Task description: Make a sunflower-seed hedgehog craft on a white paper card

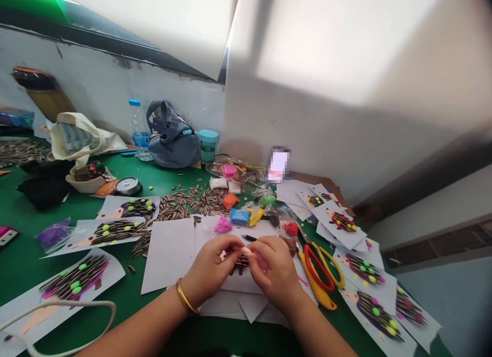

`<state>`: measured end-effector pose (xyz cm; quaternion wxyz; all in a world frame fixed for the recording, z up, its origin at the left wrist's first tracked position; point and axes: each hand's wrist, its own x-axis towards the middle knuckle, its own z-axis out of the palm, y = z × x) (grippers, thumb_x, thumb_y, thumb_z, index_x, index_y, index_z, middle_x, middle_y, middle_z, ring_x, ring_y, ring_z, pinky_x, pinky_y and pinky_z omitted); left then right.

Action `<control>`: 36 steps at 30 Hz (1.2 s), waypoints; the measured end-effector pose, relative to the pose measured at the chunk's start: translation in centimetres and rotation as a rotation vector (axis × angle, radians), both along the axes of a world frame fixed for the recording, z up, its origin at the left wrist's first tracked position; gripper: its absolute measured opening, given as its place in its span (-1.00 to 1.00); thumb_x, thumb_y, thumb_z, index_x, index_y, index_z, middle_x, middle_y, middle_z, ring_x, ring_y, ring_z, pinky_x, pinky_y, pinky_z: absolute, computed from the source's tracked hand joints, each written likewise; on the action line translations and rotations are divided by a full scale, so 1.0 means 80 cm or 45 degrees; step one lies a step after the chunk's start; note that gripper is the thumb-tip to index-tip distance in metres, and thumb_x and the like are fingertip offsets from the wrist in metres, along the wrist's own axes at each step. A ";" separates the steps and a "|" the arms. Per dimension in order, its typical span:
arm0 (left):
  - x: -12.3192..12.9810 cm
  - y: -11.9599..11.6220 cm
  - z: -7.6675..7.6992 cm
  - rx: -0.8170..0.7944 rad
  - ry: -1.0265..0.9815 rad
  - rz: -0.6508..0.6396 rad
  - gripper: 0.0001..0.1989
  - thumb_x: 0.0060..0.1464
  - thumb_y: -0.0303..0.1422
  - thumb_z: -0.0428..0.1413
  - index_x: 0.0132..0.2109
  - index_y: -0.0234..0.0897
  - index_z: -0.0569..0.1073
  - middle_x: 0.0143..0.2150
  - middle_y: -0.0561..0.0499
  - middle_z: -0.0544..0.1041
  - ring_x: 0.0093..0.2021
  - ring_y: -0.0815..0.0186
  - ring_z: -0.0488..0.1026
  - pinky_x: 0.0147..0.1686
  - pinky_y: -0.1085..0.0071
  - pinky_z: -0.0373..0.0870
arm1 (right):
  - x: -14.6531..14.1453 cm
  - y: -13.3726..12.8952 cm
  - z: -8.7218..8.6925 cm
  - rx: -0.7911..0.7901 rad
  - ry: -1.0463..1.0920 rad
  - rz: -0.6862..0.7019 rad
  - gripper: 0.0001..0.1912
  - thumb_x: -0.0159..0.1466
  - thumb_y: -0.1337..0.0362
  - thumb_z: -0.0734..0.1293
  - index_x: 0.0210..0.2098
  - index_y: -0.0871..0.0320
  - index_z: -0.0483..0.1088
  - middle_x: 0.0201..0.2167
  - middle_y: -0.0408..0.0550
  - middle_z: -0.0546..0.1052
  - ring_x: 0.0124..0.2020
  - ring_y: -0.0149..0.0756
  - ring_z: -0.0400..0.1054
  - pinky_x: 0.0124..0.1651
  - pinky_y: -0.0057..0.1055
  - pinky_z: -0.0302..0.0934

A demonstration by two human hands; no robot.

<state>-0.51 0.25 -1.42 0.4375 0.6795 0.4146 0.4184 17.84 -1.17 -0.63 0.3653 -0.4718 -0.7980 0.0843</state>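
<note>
My left hand (215, 267), with a gold bangle at the wrist, pinches a small light pink lump (246, 251) that looks like clay. On the other side of the lump, my right hand (271, 270) has its thumb and fingers closed on it too. Both hands are over white paper, where a partly hidden seed picture (240, 262) shows between them. A black pen (249, 237) lies just behind the fingers. Beyond it are packets of clay: magenta (223, 224), blue (239, 217), yellow (255, 216) and red (291, 229).
Red-handled scissors (319, 270) and a yellow cutter (317, 282) lie right of my right hand. Sunflower seeds (184, 200) are heaped at the back left. Finished-looking hedgehog pictures (371, 270) lie on both sides. A white cable (111, 316) curves at the front left.
</note>
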 end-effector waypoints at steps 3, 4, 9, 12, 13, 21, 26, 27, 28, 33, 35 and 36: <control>0.000 0.002 -0.001 -0.017 0.006 0.002 -0.87 0.20 -0.33 0.11 -0.13 -0.22 0.49 -0.36 0.08 0.51 -0.46 0.40 0.46 -0.39 0.46 0.42 | 0.000 -0.001 0.000 -0.007 -0.010 0.017 -0.78 0.27 0.29 0.32 -0.09 0.07 0.46 -0.21 -0.02 0.49 -0.16 -0.17 0.35 -0.08 -0.19 0.16; -0.001 0.002 -0.001 0.008 0.039 0.004 -0.87 0.20 -0.34 0.11 -0.13 -0.22 0.51 -0.35 0.08 0.52 -0.45 0.40 0.46 -0.37 0.46 0.43 | -0.001 -0.001 -0.001 -0.007 -0.019 0.024 -0.76 0.26 0.29 0.33 -0.07 0.07 0.46 -0.21 -0.02 0.49 -0.16 -0.17 0.35 -0.08 -0.20 0.16; -0.006 0.001 0.001 0.260 0.304 0.040 -0.86 0.22 -0.39 0.08 -0.20 -0.20 0.55 -0.31 0.04 0.58 -0.28 0.32 0.49 -0.20 0.39 0.40 | -0.005 -0.002 -0.003 0.009 -0.046 0.019 -0.84 0.25 0.32 0.32 -0.18 0.07 0.49 -0.29 -0.05 0.48 -0.22 -0.21 0.34 -0.12 -0.22 0.14; -0.008 0.000 0.002 0.337 0.428 0.055 -0.81 0.25 -0.38 0.02 -0.20 -0.21 0.55 -0.33 0.01 0.57 -0.28 0.28 0.47 -0.22 0.36 0.38 | -0.006 -0.003 -0.002 0.007 -0.034 0.010 -0.88 0.25 0.32 0.32 -0.23 0.08 0.49 -0.32 -0.06 0.48 -0.25 -0.22 0.34 -0.14 -0.23 0.14; -0.008 0.000 0.002 0.332 0.448 0.052 -0.79 0.27 -0.36 0.01 -0.22 -0.21 0.55 -0.35 0.01 0.57 -0.29 0.28 0.47 -0.23 0.36 0.37 | -0.006 -0.003 -0.001 0.002 -0.028 0.010 -0.88 0.26 0.32 0.31 -0.23 0.08 0.49 -0.32 -0.06 0.48 -0.25 -0.22 0.34 -0.14 -0.23 0.14; -0.003 0.001 0.000 -0.023 0.092 0.058 -0.84 0.13 -0.30 0.18 -0.37 -0.27 0.47 -0.46 0.09 0.49 -0.48 0.39 0.44 -0.42 0.46 0.39 | -0.007 -0.006 0.001 -0.057 0.010 0.056 -0.87 0.27 0.31 0.31 -0.20 0.07 0.47 -0.28 -0.05 0.50 -0.21 -0.20 0.35 -0.11 -0.22 0.16; -0.004 0.003 -0.001 0.004 0.012 0.035 -0.90 0.13 -0.34 0.18 -0.33 -0.26 0.50 -0.41 0.09 0.49 -0.46 0.41 0.44 -0.39 0.46 0.41 | -0.004 -0.005 -0.002 -0.081 0.015 0.083 -0.83 0.30 0.25 0.32 -0.11 0.07 0.45 -0.22 -0.03 0.51 -0.16 -0.17 0.35 -0.08 -0.21 0.18; -0.004 0.003 -0.001 0.031 0.004 0.025 -0.90 0.15 -0.35 0.17 -0.31 -0.26 0.52 -0.39 0.08 0.49 -0.45 0.41 0.44 -0.37 0.45 0.42 | -0.003 -0.004 -0.003 -0.076 0.019 0.081 -0.82 0.30 0.23 0.33 -0.10 0.08 0.45 -0.22 -0.02 0.51 -0.16 -0.17 0.35 -0.08 -0.21 0.18; -0.004 0.003 -0.001 0.058 -0.001 0.016 -0.91 0.17 -0.35 0.16 -0.29 -0.25 0.53 -0.37 0.07 0.49 -0.43 0.40 0.45 -0.34 0.44 0.42 | -0.003 -0.004 -0.004 -0.068 0.023 0.078 -0.81 0.30 0.22 0.33 -0.10 0.08 0.45 -0.21 -0.02 0.51 -0.16 -0.17 0.35 -0.08 -0.20 0.19; -0.004 0.002 -0.004 0.174 0.002 -0.007 -0.88 0.21 -0.36 0.11 -0.20 -0.22 0.55 -0.30 0.01 0.50 -0.36 0.37 0.46 -0.31 0.42 0.44 | -0.001 -0.003 -0.007 -0.032 0.018 0.061 -0.76 0.30 0.21 0.32 -0.05 0.08 0.45 -0.21 0.00 0.50 -0.16 -0.16 0.35 -0.08 -0.19 0.19; -0.005 0.001 -0.003 0.250 0.074 0.016 -0.86 0.23 -0.36 0.08 -0.18 -0.22 0.55 -0.30 0.00 0.52 -0.31 0.33 0.47 -0.25 0.39 0.43 | -0.002 -0.003 -0.006 -0.024 0.016 0.049 -0.73 0.30 0.22 0.32 -0.01 0.07 0.45 -0.21 0.00 0.49 -0.17 -0.17 0.35 -0.09 -0.20 0.20; -0.006 0.000 -0.002 0.286 0.140 0.037 -0.86 0.24 -0.36 0.08 -0.19 -0.21 0.54 -0.31 0.00 0.53 -0.28 0.31 0.47 -0.22 0.37 0.41 | -0.003 -0.004 -0.005 -0.028 0.012 0.044 -0.73 0.30 0.23 0.32 -0.01 0.05 0.45 -0.23 -0.01 0.48 -0.19 -0.18 0.35 -0.11 -0.21 0.20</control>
